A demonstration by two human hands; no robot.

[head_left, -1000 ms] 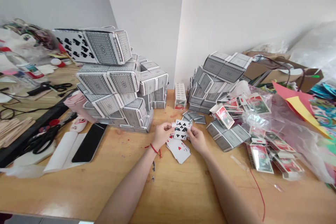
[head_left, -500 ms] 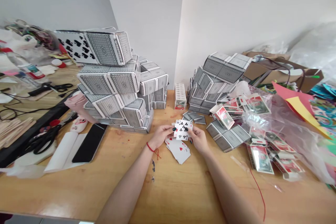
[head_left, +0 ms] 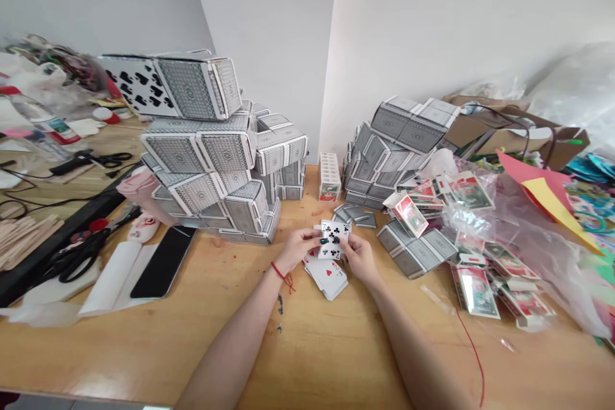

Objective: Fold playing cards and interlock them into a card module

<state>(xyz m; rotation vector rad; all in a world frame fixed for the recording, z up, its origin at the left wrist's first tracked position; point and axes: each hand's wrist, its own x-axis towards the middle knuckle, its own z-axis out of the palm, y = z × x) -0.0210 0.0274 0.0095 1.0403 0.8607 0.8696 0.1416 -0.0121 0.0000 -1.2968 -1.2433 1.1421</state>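
My left hand (head_left: pixel 300 250) and my right hand (head_left: pixel 359 257) hold a few playing cards (head_left: pixel 331 232) between them, face up, with a seven of clubs on top. Both thumbs press on the card faces; most other fingers are hidden behind. Just below, a loose pile of playing cards (head_left: pixel 327 280) lies face up on the table, with hearts showing. A red string bracelet circles my left wrist. Beyond my hands, several folded grey card pieces (head_left: pixel 355 215) lie flat near a wrapped pack of card boxes (head_left: pixel 329 177).
Stacked blocks built of grey-backed cards rise at left (head_left: pixel 206 154) and right (head_left: pixel 394 147). A black phone (head_left: pixel 163 262) and scissors (head_left: pixel 86 250) lie at left. Opened card boxes (head_left: pixel 475 288), plastic wrap and a red string (head_left: pixel 473 349) occupy the right side.
The held cards have come closer together, and my right thumb has moved left over the seven of clubs. The pile and surroundings stay as they were.
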